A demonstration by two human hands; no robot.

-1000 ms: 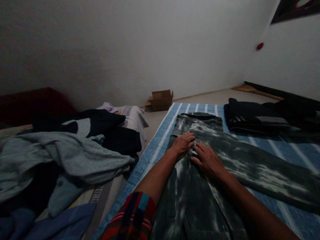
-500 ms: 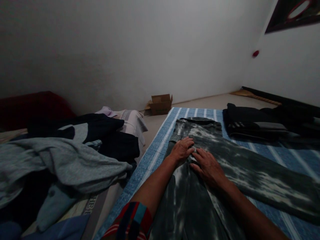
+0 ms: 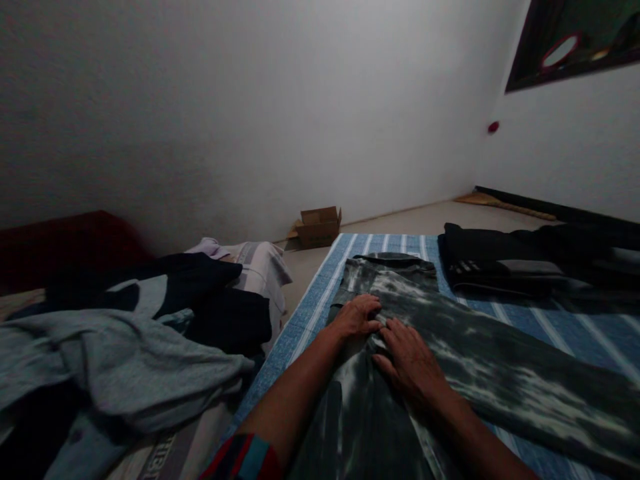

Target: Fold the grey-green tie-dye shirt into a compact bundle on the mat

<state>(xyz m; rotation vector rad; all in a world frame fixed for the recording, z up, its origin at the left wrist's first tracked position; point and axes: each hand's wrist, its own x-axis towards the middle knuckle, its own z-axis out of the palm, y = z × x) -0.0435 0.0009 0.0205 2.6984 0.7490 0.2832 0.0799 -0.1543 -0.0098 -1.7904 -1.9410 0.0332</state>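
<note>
Dark green-grey trousers (image 3: 480,347) with pale tie-dye streaks lie spread on a blue striped cover. Their waistband is at the far end. One leg stretches off to the right and the other comes toward me. My left hand (image 3: 356,317) rests on the fabric below the waistband, its fingers pointing right. Close beside it my right hand (image 3: 413,357) lies on the trousers, fingers reaching forward and thumb apart. Both hands look open and press on the cloth where the legs meet. Whether any fabric is pinched under the fingertips is hard to see.
Folded dark clothes (image 3: 500,260) sit at the right on the blue striped cover (image 3: 310,320). To the left, a heap with a grey garment (image 3: 145,367) and dark navy clothes (image 3: 227,320) lies on another surface. A cardboard box (image 3: 320,229) stands by the wall.
The view has tilted up and turned slightly right, so everything sits lower in the picture. My hands stay at nearly the same place on the trousers, slightly closer together.
</note>
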